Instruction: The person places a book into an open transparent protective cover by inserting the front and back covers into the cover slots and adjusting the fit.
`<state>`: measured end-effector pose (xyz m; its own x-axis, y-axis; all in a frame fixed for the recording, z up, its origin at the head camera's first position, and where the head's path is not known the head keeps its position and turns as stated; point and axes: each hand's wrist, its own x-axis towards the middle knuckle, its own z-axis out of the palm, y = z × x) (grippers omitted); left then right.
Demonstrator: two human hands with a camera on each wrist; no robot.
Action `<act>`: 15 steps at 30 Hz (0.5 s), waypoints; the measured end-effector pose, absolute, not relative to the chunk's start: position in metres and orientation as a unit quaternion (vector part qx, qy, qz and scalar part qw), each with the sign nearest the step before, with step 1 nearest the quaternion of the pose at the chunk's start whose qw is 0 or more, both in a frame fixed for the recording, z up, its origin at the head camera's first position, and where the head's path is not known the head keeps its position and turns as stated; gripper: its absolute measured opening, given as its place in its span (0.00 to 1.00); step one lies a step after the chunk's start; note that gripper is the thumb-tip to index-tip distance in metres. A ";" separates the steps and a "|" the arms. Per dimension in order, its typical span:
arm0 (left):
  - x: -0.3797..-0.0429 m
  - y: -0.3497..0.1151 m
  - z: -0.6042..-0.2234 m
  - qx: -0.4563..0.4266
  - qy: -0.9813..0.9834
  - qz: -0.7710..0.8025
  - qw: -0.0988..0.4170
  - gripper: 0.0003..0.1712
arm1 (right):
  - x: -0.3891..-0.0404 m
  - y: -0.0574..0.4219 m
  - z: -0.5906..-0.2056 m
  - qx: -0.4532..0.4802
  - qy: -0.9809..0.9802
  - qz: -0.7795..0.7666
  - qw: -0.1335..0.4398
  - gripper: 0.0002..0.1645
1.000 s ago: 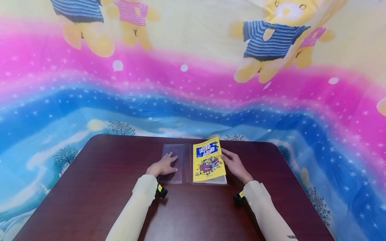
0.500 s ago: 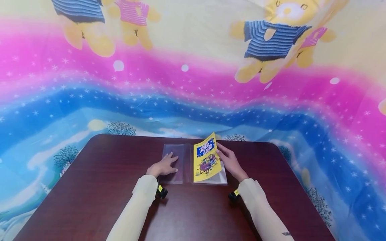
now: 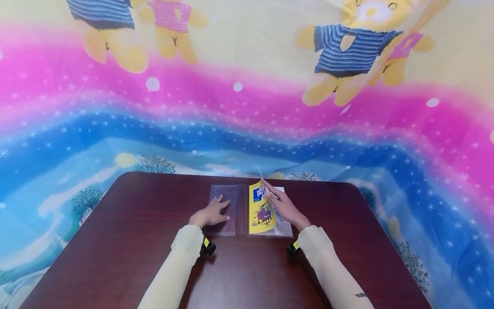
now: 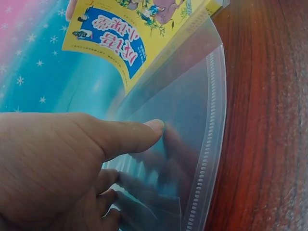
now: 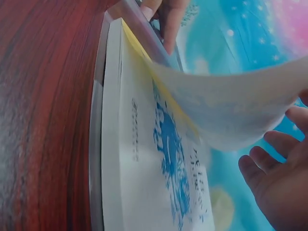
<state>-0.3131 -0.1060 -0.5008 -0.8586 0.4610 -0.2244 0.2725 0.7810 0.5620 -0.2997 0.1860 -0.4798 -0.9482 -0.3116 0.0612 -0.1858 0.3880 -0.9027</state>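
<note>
A yellow children's book (image 3: 261,216) lies on the right half of a clear plastic book cover (image 3: 227,229). My left hand (image 3: 210,213) rests with spread fingers on the cover's left flap, also seen in the left wrist view under the thumb (image 4: 137,136). My right hand (image 3: 287,208) holds the outer edge of the book's front cover (image 5: 231,108), which stands lifted and curved to the left. Beneath it the right wrist view shows a white first page (image 5: 139,159) with a blue picture and print. The right thumb is mostly hidden there.
Both lie near the far edge of a dark red-brown wooden table (image 3: 247,274). A printed cloth (image 3: 239,124) with bears and snowflakes hangs behind the table. A small black wrist camera (image 3: 208,247) sits at each cuff.
My right hand has moved left and turned the book's front cover up and over leftward, uncovering more of the white page. My left hand has stayed on the plastic flap.
</note>
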 end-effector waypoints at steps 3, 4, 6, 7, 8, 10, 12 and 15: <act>-0.314 -0.105 -0.501 0.200 0.925 0.269 0.177 0.38 | -0.298 0.180 -0.478 -0.164 0.839 -0.513 0.072 0.32; -0.314 -0.105 -0.502 0.201 0.925 0.270 0.177 0.38 | -0.297 0.179 -0.478 -0.169 0.842 -0.507 0.073 0.32; -0.314 -0.105 -0.502 0.201 0.926 0.267 0.177 0.38 | -0.297 0.175 -0.480 -0.180 0.848 -0.493 0.073 0.33; -0.314 -0.105 -0.503 0.201 0.927 0.265 0.176 0.38 | -0.297 0.173 -0.481 -0.185 0.852 -0.485 0.072 0.33; -0.314 -0.105 -0.503 0.199 0.927 0.264 0.175 0.38 | -0.297 0.171 -0.481 -0.189 0.855 -0.479 0.071 0.33; -0.313 -0.105 -0.502 0.195 0.929 0.262 0.174 0.38 | -0.298 0.167 -0.483 -0.199 0.859 -0.466 0.068 0.32; -0.313 -0.105 -0.502 0.192 0.931 0.260 0.171 0.38 | -0.298 0.163 -0.483 -0.204 0.862 -0.459 0.063 0.32; -0.312 -0.105 -0.501 0.191 0.933 0.255 0.169 0.38 | -0.298 0.159 -0.483 -0.207 0.870 -0.444 0.061 0.31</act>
<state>-0.3125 -0.1051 -0.5008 -0.8699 0.4422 -0.2185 0.2694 0.7972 0.5403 -0.2985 0.1586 -0.4830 -0.9066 -0.4146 0.0787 -0.3068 0.5196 -0.7975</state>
